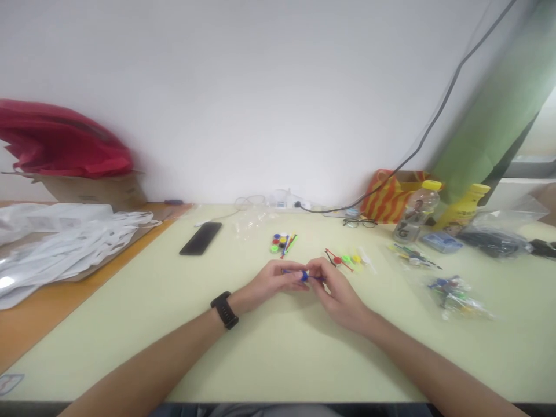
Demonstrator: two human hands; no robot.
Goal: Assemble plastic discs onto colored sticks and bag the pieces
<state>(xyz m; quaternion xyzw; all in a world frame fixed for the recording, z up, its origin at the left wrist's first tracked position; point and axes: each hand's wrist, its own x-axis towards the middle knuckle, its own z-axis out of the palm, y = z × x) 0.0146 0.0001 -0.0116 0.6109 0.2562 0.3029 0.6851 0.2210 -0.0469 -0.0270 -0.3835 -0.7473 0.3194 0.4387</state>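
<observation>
My left hand (278,279) and my right hand (336,289) meet at the middle of the pale green table (278,353). Both pinch a small blue plastic piece (304,276) with a thin blue rod running through it. The fingers of both hands are curled round it. A black watch (225,310) sits on my left wrist. Just beyond my hands lie a cluster of small coloured discs and sticks (282,242) and a second group with red sticks, a red disc and green and yellow discs (345,259).
A black phone (200,238) lies at the left of the middle. White plastic bags (56,237) cover the far left. At the right are clear bags of coloured parts (452,292), two bottles (417,217), glasses (359,222) and a striped bag (386,200).
</observation>
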